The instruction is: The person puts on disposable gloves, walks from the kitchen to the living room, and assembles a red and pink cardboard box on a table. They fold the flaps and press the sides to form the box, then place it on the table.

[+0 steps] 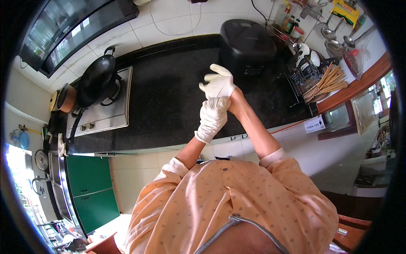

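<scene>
Both my hands wear white rubber gloves and are raised over the black countertop [169, 106]. My right hand [219, 82] is held up with its fingers spread and holds nothing. My left hand [212, 116] sits just below it, with its fingers pinched on the cuff of the right glove [225, 100] at the wrist. My bare forearms come out of peach-coloured sleeves. Behind the hands stands a black lidded countertop appliance [247, 44].
A steel gas stove [103, 108] at the left carries a black wok [96, 76], with a copper-coloured pot [65, 97] beside it. At the right are a wire dish rack [306, 74], wooden chopsticks [332, 80] and hanging ladles [334, 40]. Green cabinet doors [91, 190] are below the counter.
</scene>
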Demonstrator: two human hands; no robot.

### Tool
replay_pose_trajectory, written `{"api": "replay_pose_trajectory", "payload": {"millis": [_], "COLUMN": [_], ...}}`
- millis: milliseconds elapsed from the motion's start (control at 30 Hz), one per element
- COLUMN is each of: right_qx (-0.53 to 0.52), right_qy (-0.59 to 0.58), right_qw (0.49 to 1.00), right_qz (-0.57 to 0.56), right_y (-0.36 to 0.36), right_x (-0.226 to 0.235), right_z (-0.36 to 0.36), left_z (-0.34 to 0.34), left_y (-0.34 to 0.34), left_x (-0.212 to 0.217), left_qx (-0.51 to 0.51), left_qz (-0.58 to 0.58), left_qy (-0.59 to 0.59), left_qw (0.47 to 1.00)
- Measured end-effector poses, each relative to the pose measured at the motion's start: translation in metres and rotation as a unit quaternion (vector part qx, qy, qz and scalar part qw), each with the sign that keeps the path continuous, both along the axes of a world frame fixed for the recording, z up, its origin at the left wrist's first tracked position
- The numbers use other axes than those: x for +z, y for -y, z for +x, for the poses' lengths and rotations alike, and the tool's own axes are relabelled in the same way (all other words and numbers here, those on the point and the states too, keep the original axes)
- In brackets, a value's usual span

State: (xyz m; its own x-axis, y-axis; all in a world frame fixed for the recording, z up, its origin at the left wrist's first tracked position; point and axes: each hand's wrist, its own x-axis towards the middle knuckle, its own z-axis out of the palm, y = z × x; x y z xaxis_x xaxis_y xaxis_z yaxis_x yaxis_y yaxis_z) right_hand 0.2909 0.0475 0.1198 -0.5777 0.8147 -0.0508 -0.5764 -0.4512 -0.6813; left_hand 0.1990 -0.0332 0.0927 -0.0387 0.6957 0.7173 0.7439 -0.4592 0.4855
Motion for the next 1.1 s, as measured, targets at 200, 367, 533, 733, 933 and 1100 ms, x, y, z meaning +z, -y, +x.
{"api": "replay_pose_trajectory", "payload": {"millis": [200, 367, 533, 733, 933, 1100], "right_qx": [-0.083, -0.115, -0.126, -0.117, -0.116, -0.244], "right_qy": [0.556, 0.217, -0.071, -0.205, -0.294, -0.312], "right_qw": [0.673, 0.938, 0.988, 0.972, 0.948, 0.918], "right_qz": [0.481, 0.243, 0.054, -0.001, 0.022, -0.003], "right_y": [-0.062, -0.090, -0.038, -0.036, -0.034, -0.018], "right_x": [-0.018, -0.043, 0.009, 0.008, 0.017, 0.048], "right_z": [-0.046, -0.047, -0.047, -0.051, -0.043, -0.003], "left_z": [-0.014, -0.026, -0.023, -0.038, -0.043, -0.026], "left_y": [-0.004, -0.016, -0.002, 0.005, 0.002, -0.012], "left_x": [0.012, 0.017, 0.006, 0.018, 0.013, 0.027], "left_qx": [-0.059, -0.102, -0.171, -0.227, -0.278, -0.254], "left_qz": [-0.036, -0.080, -0.023, -0.038, -0.075, -0.313], "left_qy": [-0.007, 0.001, 0.001, -0.015, 0.034, 0.457], "left_qw": [0.998, 0.992, 0.985, 0.973, 0.957, 0.793]}}
